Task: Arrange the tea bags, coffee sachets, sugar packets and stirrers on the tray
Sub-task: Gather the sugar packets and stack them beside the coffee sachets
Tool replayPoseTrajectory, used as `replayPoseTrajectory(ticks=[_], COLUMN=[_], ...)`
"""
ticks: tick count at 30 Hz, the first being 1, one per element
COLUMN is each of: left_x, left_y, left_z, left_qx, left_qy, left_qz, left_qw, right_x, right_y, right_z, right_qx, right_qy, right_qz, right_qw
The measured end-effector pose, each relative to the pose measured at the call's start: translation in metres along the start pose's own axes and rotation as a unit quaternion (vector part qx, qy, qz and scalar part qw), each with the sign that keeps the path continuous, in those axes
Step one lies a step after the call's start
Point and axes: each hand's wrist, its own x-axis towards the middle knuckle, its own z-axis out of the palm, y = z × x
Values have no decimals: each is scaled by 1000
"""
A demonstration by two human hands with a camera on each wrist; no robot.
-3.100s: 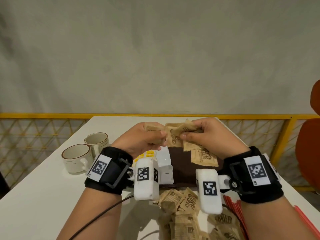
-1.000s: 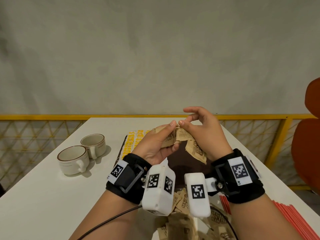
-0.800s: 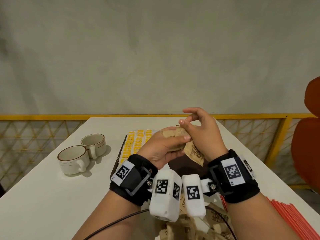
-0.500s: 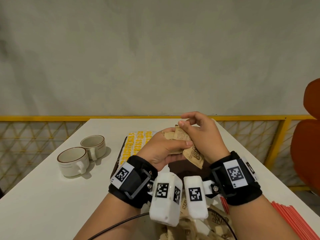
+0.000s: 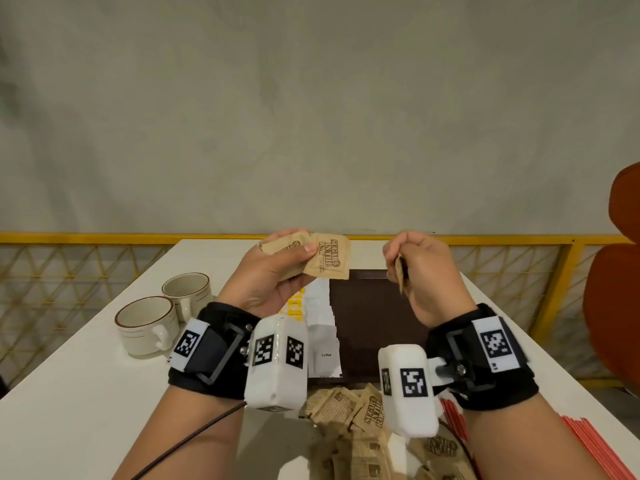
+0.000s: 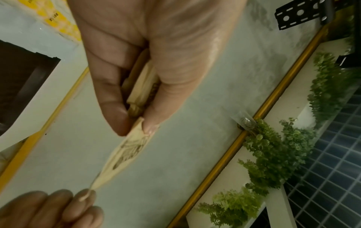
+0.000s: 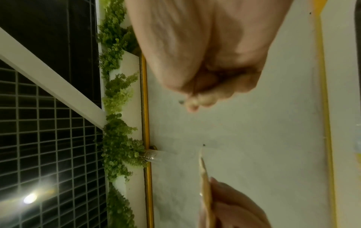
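- Head view: the left hand point(image 5: 273, 271) holds a small fan of brown paper sugar packets point(image 5: 313, 259) above the dark brown rectangular tray point(image 5: 374, 317), its thumb and fingers closed on them. The right hand point(image 5: 426, 271) is apart from it and pinches one more brown packet point(image 5: 401, 271), seen edge-on. On the tray lie a row of yellow tea bags point(image 5: 296, 306) and a row of white coffee sachets point(image 5: 323, 327); the right part of the tray is bare. A loose heap of brown sugar packets point(image 5: 349, 414) waits on the white worktop point(image 5: 79, 393) near the person, with the red stirrers point(image 5: 595, 448) at the right. Two cream cups point(image 5: 162, 317) stand left of the tray.
- Left wrist view: the thumb and fingers point(image 6: 109, 92) are clamped on the stacked packets; one packet sticks out toward the other hand.
- Right wrist view: the fingers are curled together; the thin packet between them is hardly visible.
- Judgement: the step in hand is the sugar; tea and coffee look finished. The next move probably needs the packets squared into a neat stack and laid in the bare part, beside the coffee row.
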Motion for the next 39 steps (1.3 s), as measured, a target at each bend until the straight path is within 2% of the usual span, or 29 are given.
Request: replayPoseTrajectory(ticks=[2,4,6,9,11,15,18,20,24,28,32,36,39], left_x=[1,2,2,4,4,1,0,-2,-11,-10,-8,-7,-8], left_y=[-1,-4,-8,-12,-13,-14,-16,-15,-17,-17,-11,-8,-7], left_z=[1,4,7,11,12,17,22,27,32,31,27,24,23], left_qx=[-15,-24,-22,-35,-41,3,-8,-11,-22,-32,-45,-70,-52], left_qy=[4,4,9,33,45,-4,-39,-54,-93,-68,-32,-23,-27], left_qz=[9,17,20,-2,-51,-136,-163,-158,-94,-73,-92,-86,-91], left_qw=[1000,1000,1000,999,997,991,986,986,991,995,994,994,994], right_x=[-3,-11,-15,-14,-12,-12,-14,-13,-12,-12,-12,-16,-18], right_y=[0,-2,-1,-1,-3,-5,-5,-4,-3,-5,-16,-20,-22], right_z=[7,17,23,24,20,16,18,18,19,20,16,10,7], right_qx=[-32,-82,-77,-60,-74,-149,-197,-204,-227,-184,-38,8,-10], right_qy=[-26,-83,-122,-85,-59,-111,-100,-78,-54,-49,-78,-137,-168], right_qz=[19,23,14,-21,-47,-96,-111,-131,-156,-130,-42,-42,-61], right_qw=[999,993,990,994,994,978,969,967,960,973,995,990,984])
